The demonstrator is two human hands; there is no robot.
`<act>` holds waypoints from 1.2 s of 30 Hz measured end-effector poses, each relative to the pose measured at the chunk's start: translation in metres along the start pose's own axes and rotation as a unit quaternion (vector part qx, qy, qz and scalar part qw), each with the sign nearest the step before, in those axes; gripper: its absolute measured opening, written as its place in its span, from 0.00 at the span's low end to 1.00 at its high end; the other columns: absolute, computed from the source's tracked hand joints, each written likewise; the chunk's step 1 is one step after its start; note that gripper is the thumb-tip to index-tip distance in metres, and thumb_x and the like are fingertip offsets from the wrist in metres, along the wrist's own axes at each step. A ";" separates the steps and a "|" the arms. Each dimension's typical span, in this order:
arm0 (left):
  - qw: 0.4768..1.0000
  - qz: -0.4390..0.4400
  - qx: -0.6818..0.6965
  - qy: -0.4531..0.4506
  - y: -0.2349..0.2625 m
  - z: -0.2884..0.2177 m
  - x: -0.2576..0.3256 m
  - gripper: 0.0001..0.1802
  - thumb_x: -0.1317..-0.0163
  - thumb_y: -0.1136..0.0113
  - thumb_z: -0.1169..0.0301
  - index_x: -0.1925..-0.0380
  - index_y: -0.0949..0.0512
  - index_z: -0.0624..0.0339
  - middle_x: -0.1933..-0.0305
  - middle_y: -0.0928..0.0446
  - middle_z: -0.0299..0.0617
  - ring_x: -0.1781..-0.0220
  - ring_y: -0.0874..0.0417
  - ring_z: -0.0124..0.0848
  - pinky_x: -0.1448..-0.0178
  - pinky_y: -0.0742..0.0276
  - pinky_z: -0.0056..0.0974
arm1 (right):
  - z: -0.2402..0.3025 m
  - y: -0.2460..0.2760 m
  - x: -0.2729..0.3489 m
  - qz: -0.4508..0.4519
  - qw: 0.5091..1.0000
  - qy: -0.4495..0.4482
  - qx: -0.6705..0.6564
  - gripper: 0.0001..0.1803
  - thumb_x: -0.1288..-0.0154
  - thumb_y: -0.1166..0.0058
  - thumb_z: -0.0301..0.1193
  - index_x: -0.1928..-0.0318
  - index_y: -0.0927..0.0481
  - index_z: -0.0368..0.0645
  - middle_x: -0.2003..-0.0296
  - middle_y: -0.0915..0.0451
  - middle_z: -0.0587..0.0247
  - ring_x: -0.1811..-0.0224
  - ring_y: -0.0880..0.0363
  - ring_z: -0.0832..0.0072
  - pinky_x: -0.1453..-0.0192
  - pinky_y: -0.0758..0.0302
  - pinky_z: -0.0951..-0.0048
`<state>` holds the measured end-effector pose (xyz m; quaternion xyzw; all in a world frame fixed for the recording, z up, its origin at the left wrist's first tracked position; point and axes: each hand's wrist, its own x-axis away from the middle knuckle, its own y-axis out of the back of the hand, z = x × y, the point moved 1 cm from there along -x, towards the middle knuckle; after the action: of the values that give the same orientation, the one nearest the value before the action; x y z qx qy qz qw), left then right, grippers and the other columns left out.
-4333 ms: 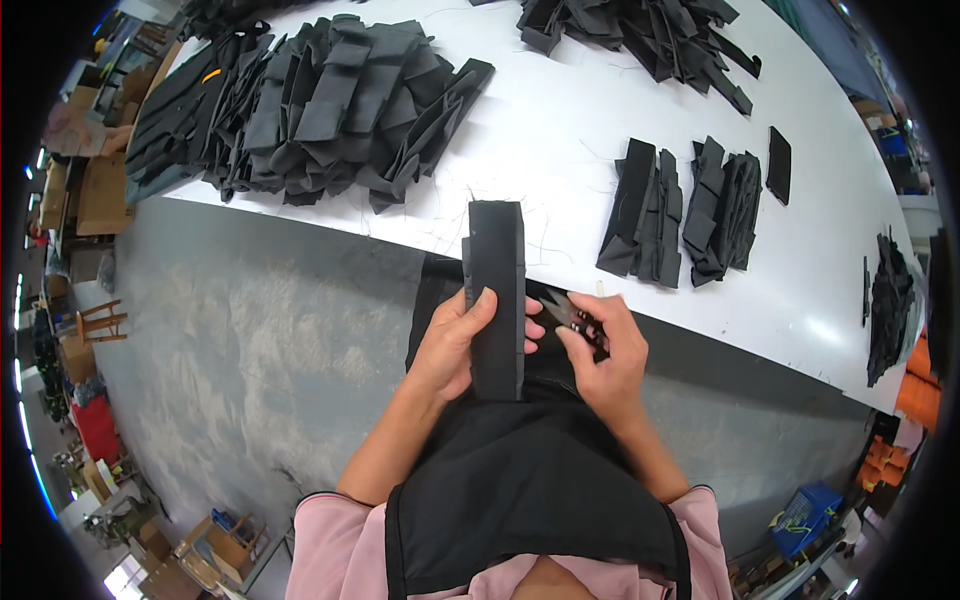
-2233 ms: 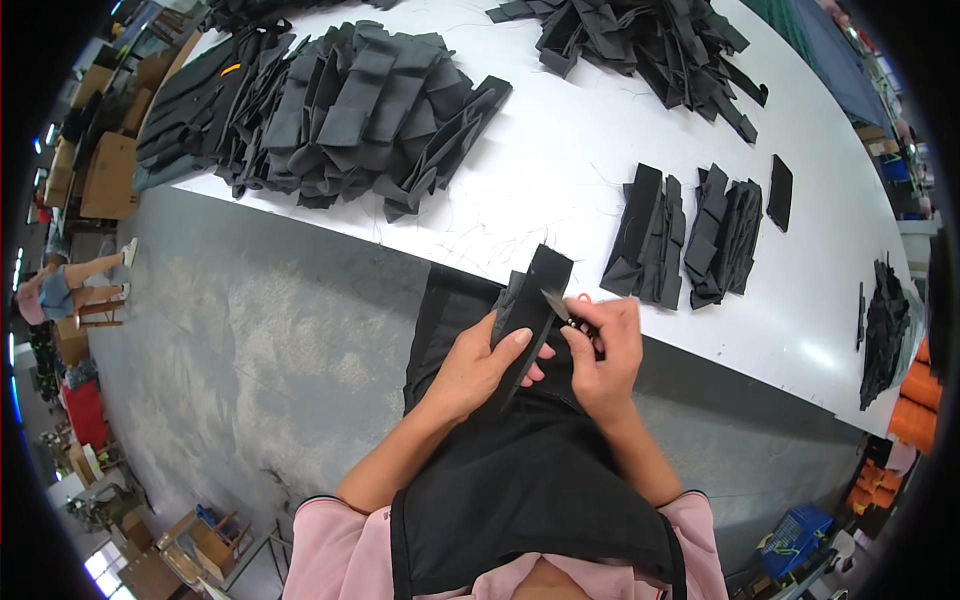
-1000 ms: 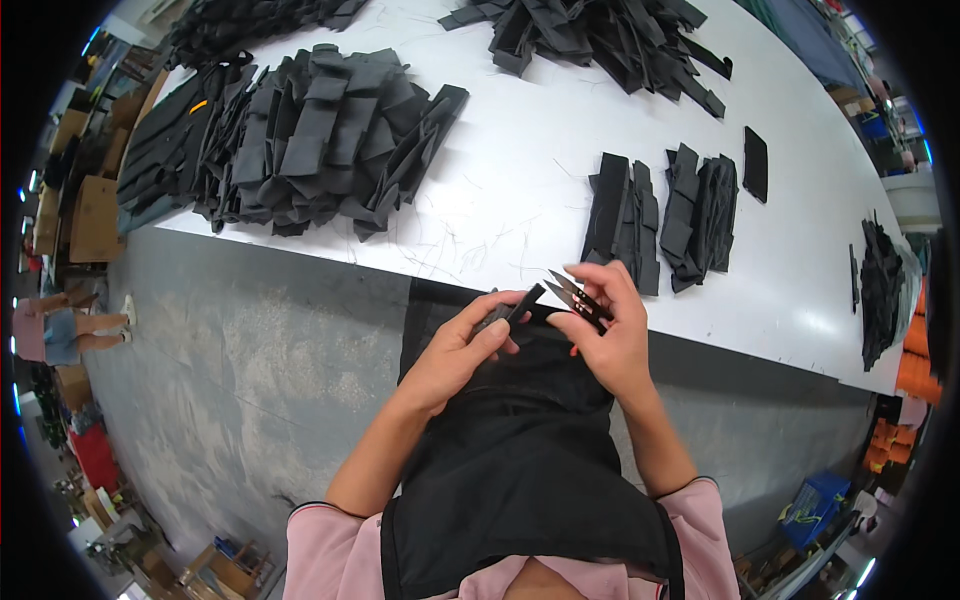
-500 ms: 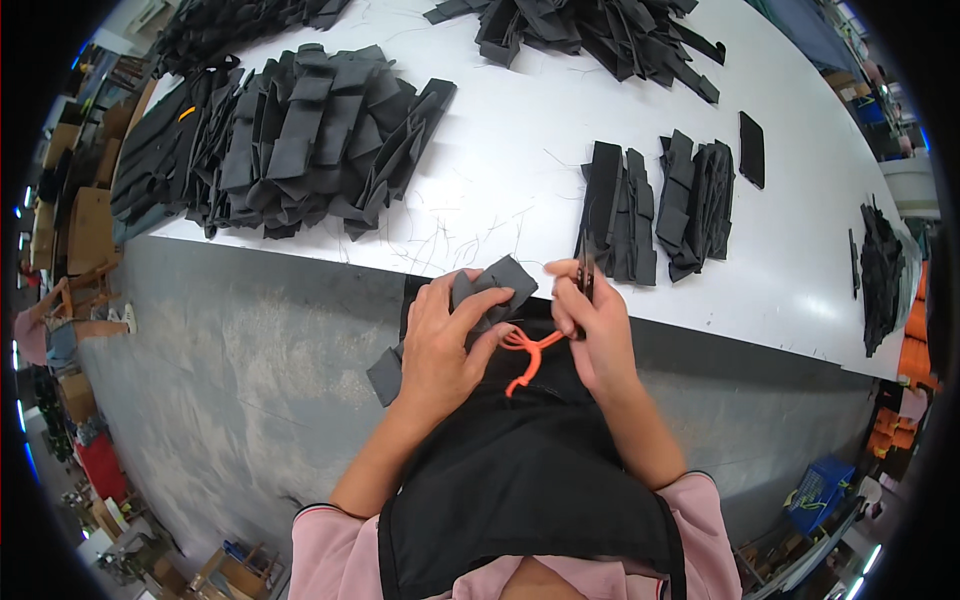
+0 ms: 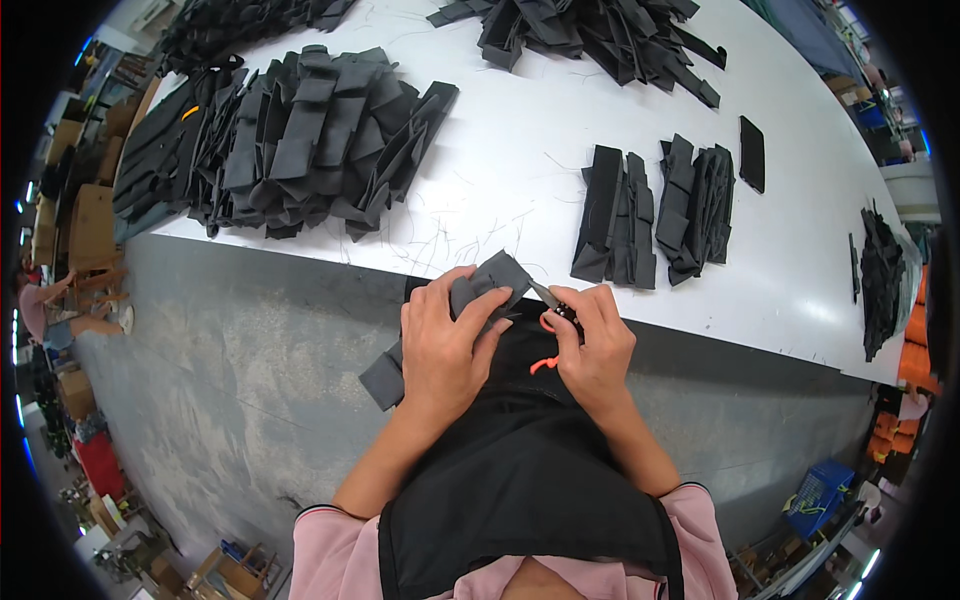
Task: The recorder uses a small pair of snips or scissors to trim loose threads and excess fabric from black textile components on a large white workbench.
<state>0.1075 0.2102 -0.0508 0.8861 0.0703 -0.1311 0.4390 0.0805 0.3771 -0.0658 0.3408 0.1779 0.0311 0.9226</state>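
Note:
Just off the table's near edge, my left hand (image 5: 446,335) pinches a folded dark grey fabric strip (image 5: 503,272) between thumb and fingers. One end of the strip hangs out below my left wrist. My right hand (image 5: 597,345) is closed around small thread snips (image 5: 543,294), their blades pointing left and up at the corner of the strip. Whether the blade tips touch the fabric, I cannot tell. An orange cord (image 5: 545,363) dangles from the snips' handle beneath my right fingers.
The white table (image 5: 500,160) carries a large heap of dark strips (image 5: 320,140) at left and another heap (image 5: 600,35) at the back. Two smaller bundles (image 5: 615,220) lie right, near a black phone (image 5: 752,155). Loose threads (image 5: 450,235) are scattered ahead. A person (image 5: 45,310) sits far left.
My right hand has turned the snips from pointing up to pointing left, bringing the blades to the fabric's corner. The orange cord has swung rightward. My left hand keeps its hold.

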 end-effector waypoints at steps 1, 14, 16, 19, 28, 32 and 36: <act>1.000 0.000 0.000 0.000 0.000 0.000 0.001 0.20 0.52 0.34 0.71 0.56 0.22 0.49 0.49 0.29 0.45 0.56 0.28 0.41 0.55 0.35 0.41 | 0.000 0.000 0.002 0.000 1.000 0.003 0.014 0.15 0.49 0.38 0.24 0.59 0.22 0.42 0.72 0.29 0.62 0.77 0.27 0.69 0.73 0.31 0.73; 0.992 0.013 0.125 0.020 -0.005 -0.002 0.004 0.31 0.53 0.31 0.70 0.46 0.29 0.50 0.44 0.31 0.48 0.49 0.29 0.44 0.48 0.35 0.42 | -0.006 -0.022 -0.021 0.130 0.803 -0.312 -0.492 0.08 0.40 0.43 0.25 0.61 0.27 0.41 0.74 0.31 0.73 0.76 0.34 0.90 0.74 0.38 0.86; 0.910 0.060 0.396 0.108 -0.009 0.005 0.011 0.50 0.50 0.30 0.62 0.31 0.51 0.52 0.37 0.36 0.49 0.40 0.30 0.40 0.36 0.39 0.42 | -0.003 -0.023 -0.028 0.140 0.746 -0.365 -0.539 0.07 0.41 0.42 0.26 0.64 0.27 0.42 0.76 0.31 0.75 0.79 0.38 0.92 0.78 0.43 0.87; 0.653 0.167 0.691 0.261 0.007 0.018 0.014 0.52 0.45 0.34 0.55 0.30 0.59 0.55 0.34 0.39 0.50 0.40 0.31 0.34 0.36 0.37 0.39 | -0.005 -0.020 -0.025 0.132 0.714 -0.381 -0.572 0.07 0.41 0.41 0.28 0.66 0.27 0.41 0.76 0.30 0.75 0.82 0.41 0.93 0.82 0.49 0.88; 0.671 0.199 0.593 0.398 -0.012 0.015 0.020 0.16 0.30 0.55 0.64 0.50 0.37 0.64 0.68 0.22 0.47 0.74 0.21 0.29 0.69 0.22 0.31 | 0.002 -0.030 -0.017 -0.023 0.940 -0.171 -0.295 0.10 0.40 0.43 0.26 0.60 0.27 0.38 0.72 0.29 0.67 0.76 0.31 0.84 0.76 0.33 0.82; 0.678 0.188 0.593 0.392 -0.007 0.017 0.017 0.15 0.30 0.55 0.65 0.50 0.38 0.64 0.68 0.22 0.48 0.74 0.21 0.29 0.69 0.22 0.32 | 0.003 -0.008 0.003 0.024 0.995 0.024 -0.091 0.15 0.52 0.37 0.21 0.61 0.23 0.39 0.68 0.26 0.60 0.74 0.25 0.70 0.73 0.29 0.74; 0.664 0.188 0.611 0.388 -0.006 0.014 0.013 0.15 0.30 0.56 0.65 0.51 0.38 0.64 0.68 0.22 0.49 0.75 0.21 0.29 0.70 0.22 0.32 | 0.003 -0.006 0.003 0.014 0.997 0.065 -0.046 0.15 0.54 0.36 0.22 0.62 0.21 0.40 0.72 0.27 0.62 0.75 0.26 0.68 0.73 0.29 0.73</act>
<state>0.1164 0.2030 -0.0671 0.9207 -0.0299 0.2962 -0.2524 0.0841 0.3710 -0.0686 0.2981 0.2313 0.0739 0.9231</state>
